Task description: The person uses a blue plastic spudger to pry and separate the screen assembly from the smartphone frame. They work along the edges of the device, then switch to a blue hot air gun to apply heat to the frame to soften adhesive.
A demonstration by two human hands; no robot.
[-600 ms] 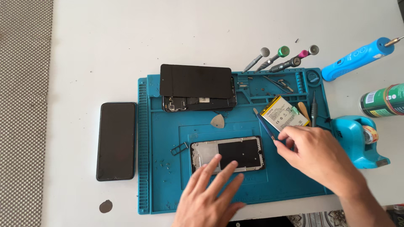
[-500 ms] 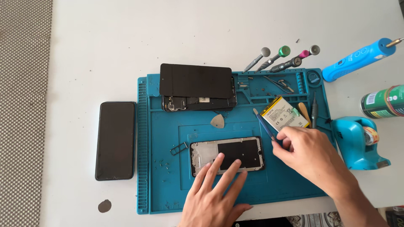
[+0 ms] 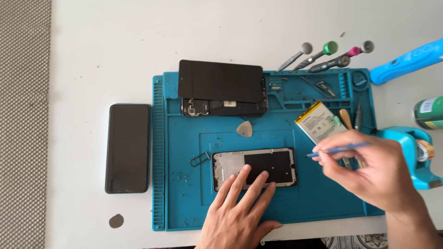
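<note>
My left hand lies flat, pinning the phone frame; my right hand pinches a thin blue tool, probably for prying next

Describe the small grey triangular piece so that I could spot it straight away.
Start at the blue work mat on the white table. The pick lies near its middle, between the stacked black phone parts above and the open phone frame under the left hand. It is the only flat, rounded grey triangle there.
</note>
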